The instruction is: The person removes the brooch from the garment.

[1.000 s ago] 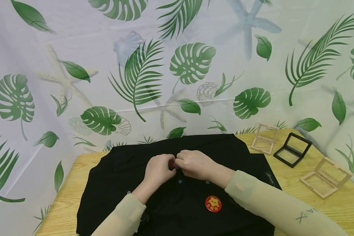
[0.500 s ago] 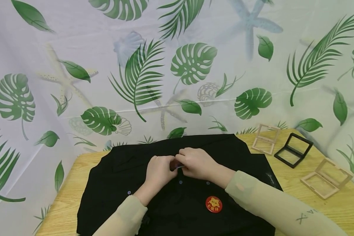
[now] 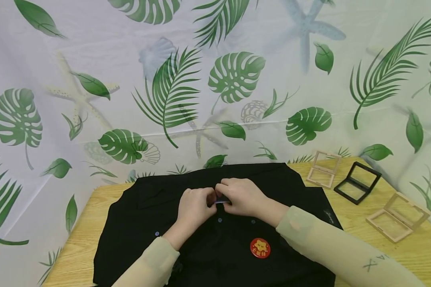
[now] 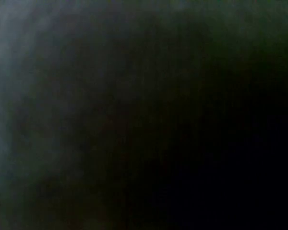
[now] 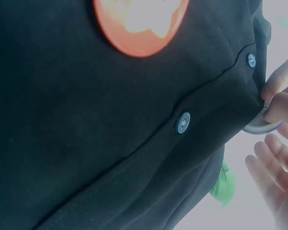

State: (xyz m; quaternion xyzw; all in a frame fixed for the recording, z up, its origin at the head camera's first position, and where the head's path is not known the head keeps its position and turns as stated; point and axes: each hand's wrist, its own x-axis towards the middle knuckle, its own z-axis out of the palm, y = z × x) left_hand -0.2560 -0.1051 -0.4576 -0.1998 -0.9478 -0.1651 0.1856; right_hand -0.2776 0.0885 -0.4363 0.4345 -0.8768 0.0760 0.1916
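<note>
Step, seemingly: working pale-rimmed disc (image 5: 260,129) at front of black garment (image 3: 294,251) | left hand (image 3: 194,205), right hand (image 3: 242,195): fingers curled, each pinching 1 side | disc between them, near 1 button (image 3: 220,220) | next likely needs: steady, even fingertip pressure

The curved object (image 5: 260,128) between the fingers (image 3: 225,190) showed a pale bluish edge. Beneath them, the garment (image 3: 136,247) was black, its buttons (image 5: 183,122) pale blue, the round badge (image 3: 260,248) red with a yellow star. Right of the fingers, a black case (image 3: 358,184) and beige cases (image 3: 398,218) contrasted with yellow wood-grained worktop (image 3: 424,259); beyond, green leaves (image 3: 236,77) patterned the white backdrop (image 3: 111,52).
</note>
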